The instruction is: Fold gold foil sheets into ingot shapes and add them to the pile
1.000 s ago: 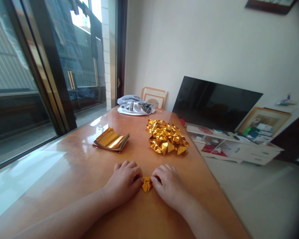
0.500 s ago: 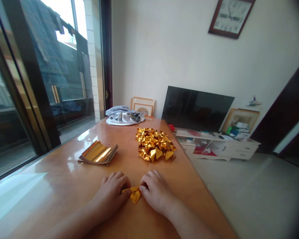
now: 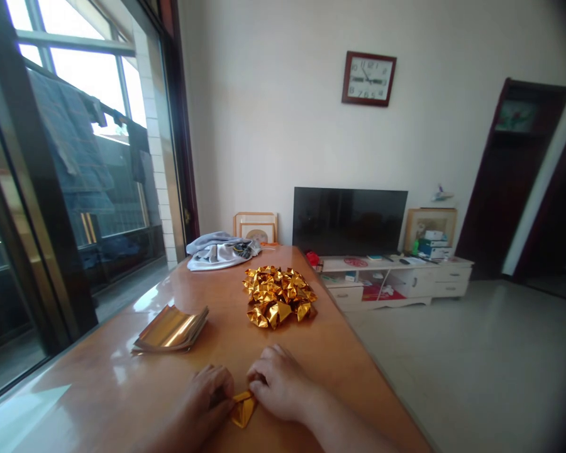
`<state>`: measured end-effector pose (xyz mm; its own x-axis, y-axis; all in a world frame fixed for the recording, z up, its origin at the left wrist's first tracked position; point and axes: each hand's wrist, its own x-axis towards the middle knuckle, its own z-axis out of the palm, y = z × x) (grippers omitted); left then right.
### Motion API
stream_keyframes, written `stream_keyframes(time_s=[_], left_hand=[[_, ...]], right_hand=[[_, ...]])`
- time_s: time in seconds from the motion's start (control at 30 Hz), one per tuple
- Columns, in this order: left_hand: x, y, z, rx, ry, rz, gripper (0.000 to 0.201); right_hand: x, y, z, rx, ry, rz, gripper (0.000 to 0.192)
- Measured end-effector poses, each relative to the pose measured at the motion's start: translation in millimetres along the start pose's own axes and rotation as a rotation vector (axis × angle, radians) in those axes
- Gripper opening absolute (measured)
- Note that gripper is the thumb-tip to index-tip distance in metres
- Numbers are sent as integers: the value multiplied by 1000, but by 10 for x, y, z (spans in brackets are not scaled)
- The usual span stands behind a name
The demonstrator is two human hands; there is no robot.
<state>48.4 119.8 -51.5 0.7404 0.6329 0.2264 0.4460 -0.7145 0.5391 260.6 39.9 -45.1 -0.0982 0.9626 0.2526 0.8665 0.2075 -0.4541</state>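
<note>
Both hands pinched 1 gold foil piece [image 3: 243,408] on table [image 3: 99,390]: left hand [image 3: 206,397] fingers curled at its left edge, right hand [image 3: 277,391] fingertips at its right. Folded pile [image 3: 278,303] lay beyond fingers.

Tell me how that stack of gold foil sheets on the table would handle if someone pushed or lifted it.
The stack of gold foil sheets looks thin and curls upward at its edges, so it would probably flop and bend when lifted. Its glossy sheets lie loose on the shiny table, so a push would likely slide or fan them apart. It seems very light.
</note>
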Motion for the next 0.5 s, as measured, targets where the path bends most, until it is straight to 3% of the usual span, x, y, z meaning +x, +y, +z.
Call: stream_keyframes(time_s=[0.27,0.5], left_hand=[[15,49,-30,39,-35,28,5],[4,270,-118,122,-59,-100,4]], right_hand=[[-70,-19,10,-13,13,-6,12],[-110,-66,33,-34,43,10,14]])
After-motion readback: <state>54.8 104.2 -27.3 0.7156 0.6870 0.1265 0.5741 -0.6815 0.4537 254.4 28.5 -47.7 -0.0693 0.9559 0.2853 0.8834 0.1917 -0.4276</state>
